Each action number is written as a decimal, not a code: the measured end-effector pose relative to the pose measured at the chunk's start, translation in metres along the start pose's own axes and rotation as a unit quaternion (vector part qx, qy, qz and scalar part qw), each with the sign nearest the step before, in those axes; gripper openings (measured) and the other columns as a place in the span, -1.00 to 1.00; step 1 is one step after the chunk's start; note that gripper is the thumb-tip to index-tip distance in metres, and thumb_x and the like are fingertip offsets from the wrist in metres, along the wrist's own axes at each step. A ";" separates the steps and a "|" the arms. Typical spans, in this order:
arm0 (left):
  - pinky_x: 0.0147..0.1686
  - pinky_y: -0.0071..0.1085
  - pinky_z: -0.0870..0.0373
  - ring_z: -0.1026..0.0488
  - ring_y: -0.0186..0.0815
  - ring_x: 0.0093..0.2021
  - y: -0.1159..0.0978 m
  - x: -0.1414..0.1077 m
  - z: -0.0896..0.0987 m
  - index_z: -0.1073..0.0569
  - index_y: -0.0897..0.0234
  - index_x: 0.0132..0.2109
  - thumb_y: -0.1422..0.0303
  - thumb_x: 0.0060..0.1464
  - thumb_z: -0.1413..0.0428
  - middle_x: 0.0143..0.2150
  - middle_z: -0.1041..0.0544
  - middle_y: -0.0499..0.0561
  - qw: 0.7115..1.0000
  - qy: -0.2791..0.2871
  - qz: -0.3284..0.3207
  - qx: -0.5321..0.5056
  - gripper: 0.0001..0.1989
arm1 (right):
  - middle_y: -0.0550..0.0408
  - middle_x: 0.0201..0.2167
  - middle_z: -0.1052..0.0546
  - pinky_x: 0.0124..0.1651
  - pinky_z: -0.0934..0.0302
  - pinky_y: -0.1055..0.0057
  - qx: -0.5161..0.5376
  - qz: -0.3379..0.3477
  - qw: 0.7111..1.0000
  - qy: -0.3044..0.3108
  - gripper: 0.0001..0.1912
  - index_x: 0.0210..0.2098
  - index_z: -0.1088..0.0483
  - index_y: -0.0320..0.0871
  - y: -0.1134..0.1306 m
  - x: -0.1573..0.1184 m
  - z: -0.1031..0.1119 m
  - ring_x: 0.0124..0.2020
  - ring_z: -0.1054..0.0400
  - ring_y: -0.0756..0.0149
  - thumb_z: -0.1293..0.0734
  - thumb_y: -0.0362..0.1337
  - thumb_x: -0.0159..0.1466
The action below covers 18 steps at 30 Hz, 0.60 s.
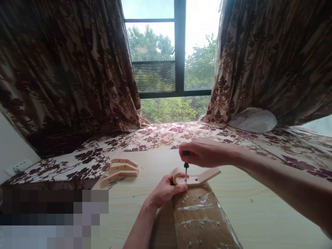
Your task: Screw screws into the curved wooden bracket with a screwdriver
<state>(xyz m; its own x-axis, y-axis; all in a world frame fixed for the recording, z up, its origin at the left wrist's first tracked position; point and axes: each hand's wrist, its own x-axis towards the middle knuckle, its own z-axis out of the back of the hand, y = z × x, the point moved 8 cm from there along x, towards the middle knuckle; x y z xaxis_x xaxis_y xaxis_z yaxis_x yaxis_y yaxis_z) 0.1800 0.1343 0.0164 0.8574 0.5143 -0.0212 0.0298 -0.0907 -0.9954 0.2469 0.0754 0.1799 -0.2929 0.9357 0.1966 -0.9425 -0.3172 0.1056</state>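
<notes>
My right hand (198,151) is wrapped round the dark handle of a screwdriver (186,166), which stands upright. Its tip meets a screw hole in a pale wooden hook (203,178) with a curled left end and a slanting right arm. A second, dark spot shows farther right on the same piece. My left hand (167,188) grips the curled end between thumb and fingers. Beneath the hook lies a long cardboard box (199,221) wrapped in clear plastic, with several small screws scattered on top.
Several similar wooden hooks (123,169) lie to the left on the pale wooden tabletop (259,211). Behind it spreads a flowered cloth (160,136) below a window, with a white plastic bag (254,120) by the right curtain (223,86). A wall socket (19,167) is at far left.
</notes>
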 end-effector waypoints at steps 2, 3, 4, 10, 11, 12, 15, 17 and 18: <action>-0.28 -0.51 -0.25 -0.32 -0.42 -0.36 0.000 0.000 0.000 -0.53 0.33 -0.14 0.19 -0.30 -0.39 -0.34 -0.48 -0.07 1.000 0.002 0.001 0.000 -0.47 | 0.15 -0.54 -0.44 -0.48 0.08 0.51 0.002 -0.011 1.000 -0.007 -0.86 -0.37 -0.38 -0.15 -0.001 0.001 -0.001 -0.55 -0.15 0.49 -0.20 -0.28 0.25; -0.29 -0.51 -0.25 -0.31 -0.42 -0.38 0.000 0.000 -0.001 -0.53 0.33 -0.13 0.19 -0.30 -0.39 -0.36 -0.48 -0.08 1.000 0.003 0.002 0.000 -0.47 | 0.14 -0.54 -0.44 -0.48 0.08 0.50 0.000 -0.019 1.000 -0.012 -0.85 -0.36 -0.37 -0.16 -0.002 0.002 -0.002 -0.55 -0.15 0.48 -0.20 -0.27 0.25; -0.29 -0.51 -0.24 -0.31 -0.43 -0.39 0.000 -0.001 -0.001 -0.53 0.34 -0.14 0.19 -0.31 -0.39 -0.38 -0.47 -0.09 1.000 0.004 0.002 0.001 -0.47 | 0.13 -0.53 -0.45 -0.48 0.09 0.50 -0.003 -0.027 0.999 -0.017 -0.84 -0.36 -0.38 -0.17 -0.002 0.003 -0.002 -0.54 -0.15 0.47 -0.20 -0.26 0.26; -0.25 -0.48 -0.24 -0.34 -0.39 -0.35 0.000 -0.001 -0.001 -0.54 0.32 -0.15 0.18 -0.32 -0.39 -0.34 -0.48 -0.07 1.000 0.001 0.003 0.001 -0.47 | 0.15 -0.57 -0.43 -0.50 0.11 0.49 -0.008 -0.029 0.999 -0.009 -0.82 -0.39 -0.40 -0.16 -0.004 0.003 0.001 -0.58 -0.12 0.48 -0.25 -0.20 0.23; -0.24 -0.47 -0.24 -0.35 -0.37 -0.33 0.000 -0.001 -0.001 -0.54 0.32 -0.15 0.18 -0.32 -0.39 -0.32 -0.49 -0.06 1.000 0.000 0.004 0.000 -0.47 | 0.16 -0.57 -0.43 -0.50 0.12 0.49 -0.002 -0.020 1.000 -0.001 -0.84 -0.40 -0.40 -0.16 -0.004 0.003 0.001 -0.58 -0.11 0.49 -0.26 -0.22 0.21; -0.23 -0.46 -0.25 -0.36 -0.36 -0.32 0.001 -0.001 -0.001 -0.53 0.32 -0.15 0.18 -0.33 -0.39 -0.30 -0.49 -0.04 1.000 0.000 0.005 0.000 -0.46 | 0.17 -0.57 -0.43 -0.50 0.11 0.49 0.005 -0.011 1.000 0.005 -0.87 -0.41 -0.40 -0.15 -0.003 0.002 0.000 -0.58 -0.11 0.49 -0.26 -0.24 0.20; -0.24 -0.46 -0.25 -0.36 -0.36 -0.32 0.001 -0.001 -0.001 -0.52 0.33 -0.14 0.18 -0.31 -0.38 -0.30 -0.50 -0.03 1.000 0.003 0.005 -0.002 -0.45 | 0.16 -0.54 -0.43 -0.48 0.10 0.50 0.025 -0.003 1.000 0.008 -0.89 -0.40 -0.38 -0.16 -0.003 0.002 -0.004 -0.56 -0.13 0.49 -0.24 -0.31 0.21; -0.26 -0.47 -0.24 -0.35 -0.38 -0.35 0.002 -0.001 -0.001 -0.51 0.34 -0.12 0.18 -0.30 -0.38 -0.33 -0.50 -0.04 1.000 0.007 0.004 -0.001 -0.45 | 0.14 -0.53 -0.44 -0.46 0.08 0.49 0.028 -0.015 0.999 -0.005 -0.88 -0.37 -0.37 -0.17 -0.004 0.002 -0.006 -0.53 -0.15 0.48 -0.21 -0.31 0.23; -0.28 -0.48 -0.24 -0.33 -0.40 -0.37 0.002 0.000 -0.001 -0.51 0.34 -0.12 0.18 -0.29 -0.38 -0.35 -0.49 -0.05 1.000 0.009 0.004 0.000 -0.45 | 0.13 -0.52 -0.44 -0.45 0.07 0.49 0.029 -0.019 0.999 -0.011 -0.87 -0.36 -0.36 -0.18 -0.004 0.002 -0.007 -0.52 -0.16 0.47 -0.20 -0.31 0.24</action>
<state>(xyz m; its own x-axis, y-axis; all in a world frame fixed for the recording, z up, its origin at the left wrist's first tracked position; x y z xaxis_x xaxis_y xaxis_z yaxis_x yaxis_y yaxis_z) 0.1801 0.1332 0.0145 0.8664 0.4986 -0.0268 0.0233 -0.0940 -0.9953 0.2491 0.0796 0.1726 -0.2533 0.9437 0.2129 -0.9416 -0.2910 0.1695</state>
